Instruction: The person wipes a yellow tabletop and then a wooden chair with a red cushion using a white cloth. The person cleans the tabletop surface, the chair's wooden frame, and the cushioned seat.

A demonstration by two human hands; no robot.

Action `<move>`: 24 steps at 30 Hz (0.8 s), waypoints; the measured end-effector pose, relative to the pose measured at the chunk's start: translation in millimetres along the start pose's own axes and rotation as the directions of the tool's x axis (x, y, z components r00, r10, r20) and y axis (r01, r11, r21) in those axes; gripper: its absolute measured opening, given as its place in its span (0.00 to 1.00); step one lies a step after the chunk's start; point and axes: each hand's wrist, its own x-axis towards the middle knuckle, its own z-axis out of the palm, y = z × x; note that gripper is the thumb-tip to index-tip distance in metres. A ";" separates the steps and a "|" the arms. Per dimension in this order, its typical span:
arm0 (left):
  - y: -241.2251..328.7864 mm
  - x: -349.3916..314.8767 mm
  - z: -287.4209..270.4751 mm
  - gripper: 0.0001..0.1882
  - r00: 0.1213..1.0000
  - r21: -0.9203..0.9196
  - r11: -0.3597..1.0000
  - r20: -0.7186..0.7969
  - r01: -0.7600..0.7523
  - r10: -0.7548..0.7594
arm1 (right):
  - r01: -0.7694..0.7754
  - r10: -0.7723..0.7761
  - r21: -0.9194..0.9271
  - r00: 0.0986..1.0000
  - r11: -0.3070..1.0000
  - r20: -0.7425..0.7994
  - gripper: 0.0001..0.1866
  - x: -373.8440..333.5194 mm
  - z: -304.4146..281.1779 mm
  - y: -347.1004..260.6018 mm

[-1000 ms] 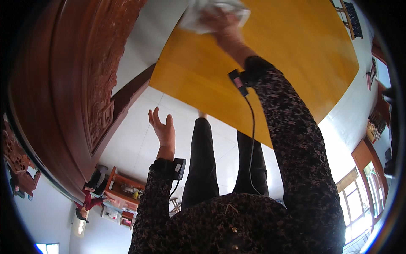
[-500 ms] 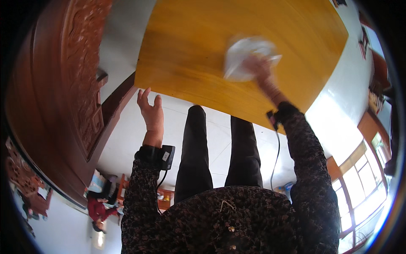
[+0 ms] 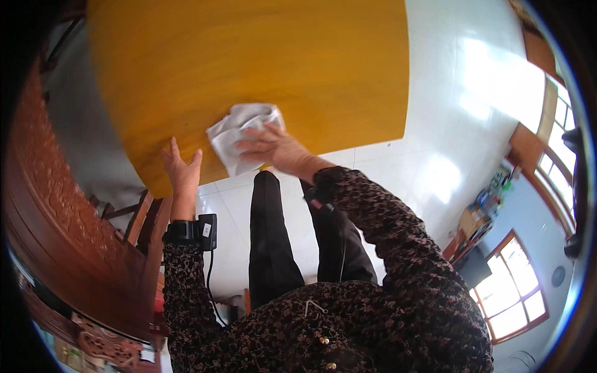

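A crumpled white cloth (image 3: 247, 130) lies on the yellow-brown wooden table (image 3: 261, 56), partly at its near edge. My right hand (image 3: 273, 149) holds it down against the tabletop, its fingers pointing left across the cloth and slightly blurred. Further left, my left hand (image 3: 182, 171) is at the table's near edge with thumb and fingers apart, holding nothing. A small gap separates it from the cloth. Whether its fingertips touch the wood, I cannot tell.
Dark carved wooden furniture (image 3: 68, 248) stands on my left, close to the table's corner. Pale shiny floor tiles (image 3: 435, 118) stretch to the right. My legs (image 3: 270, 236) are just below the near edge. Windows (image 3: 510, 286) and cluttered shelving (image 3: 479, 211) are at the far right.
My right hand and the cloth have moved left and nearer, toward the table's near edge. The whole view has turned, and my left hand now overlaps the table's edge.
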 end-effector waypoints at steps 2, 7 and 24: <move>17.8 -2.6 3.8 0.45 0.999 0.007 0.999 0.010 -0.040 0.039 | -0.149 0.147 -0.210 0.989 0.966 -0.025 0.34 -50.1 -33.3 27.9; 78.6 2.7 10.0 0.45 0.991 0.180 0.975 0.008 -0.130 0.130 | -0.693 0.604 0.046 0.592 0.720 -0.533 0.32 -170.5 -95.6 130.8; 220.1 42.9 66.7 0.72 0.995 0.316 0.949 0.100 -0.008 -0.025 | -0.763 0.714 0.149 0.492 0.629 -0.498 0.27 -187.5 -51.9 81.5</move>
